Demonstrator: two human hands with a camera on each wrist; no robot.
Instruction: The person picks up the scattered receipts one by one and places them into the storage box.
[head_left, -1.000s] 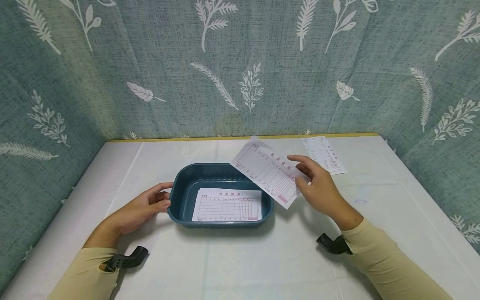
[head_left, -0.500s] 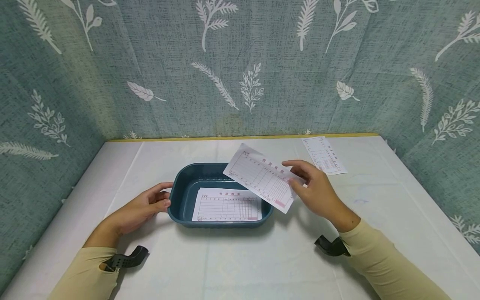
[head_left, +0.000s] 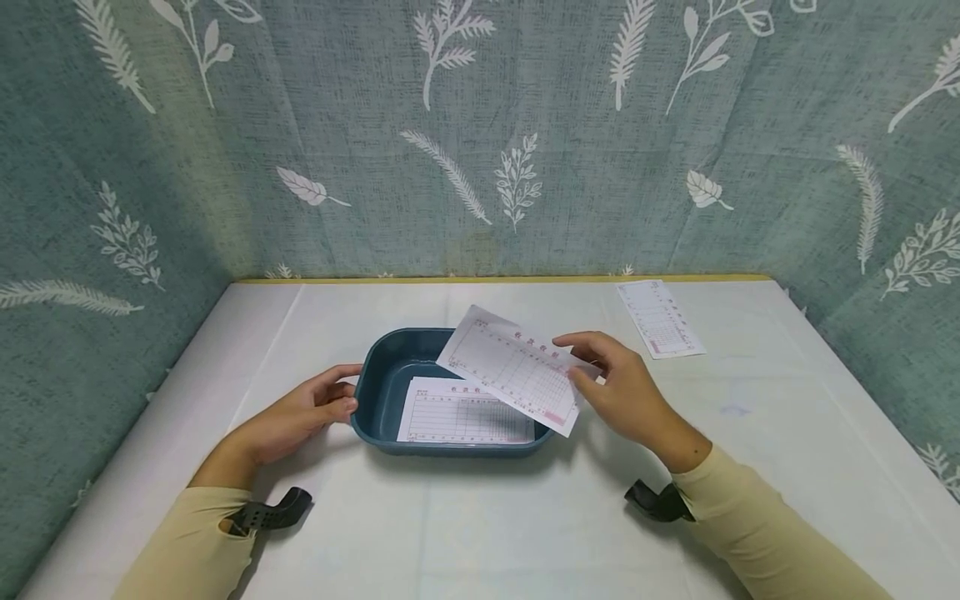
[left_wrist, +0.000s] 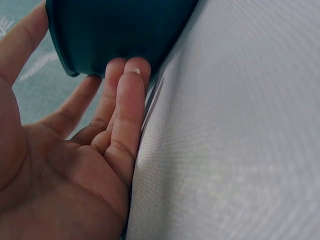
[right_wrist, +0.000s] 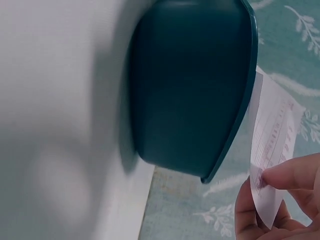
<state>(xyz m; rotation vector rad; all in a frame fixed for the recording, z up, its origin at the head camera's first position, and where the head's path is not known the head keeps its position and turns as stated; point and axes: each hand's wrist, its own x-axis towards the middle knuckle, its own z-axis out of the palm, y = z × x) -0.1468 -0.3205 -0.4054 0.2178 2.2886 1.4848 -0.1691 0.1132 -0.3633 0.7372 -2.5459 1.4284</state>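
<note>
A dark teal plastic basin (head_left: 382, 400) stands on the table, with printed receipt slips (head_left: 442, 412) lying flat inside it. My left hand (head_left: 288, 423) holds the basin's left end. In the left wrist view its thumb and index finger meet the rim, while other fingertips (left_wrist: 131, 85) rest against the outer wall. Another receipt slip (head_left: 517, 367) is pinched at its right end between the thumb and fingers of my right hand (head_left: 630, 396). That slip hangs tilted over the basin's right side, covering part of the slips below.
One more receipt slip (head_left: 662, 319) lies at the table's back right. White cloth covers the table (head_left: 480, 525). Green leaf-patterned fabric (head_left: 480, 142) rises behind it and at both sides. Black wrist mounts (head_left: 277, 510) sit on both sleeves.
My right hand has carried its slip left and lower, further over the basin. The left hand keeps its place on the basin's end. The head view has shifted slightly.
</note>
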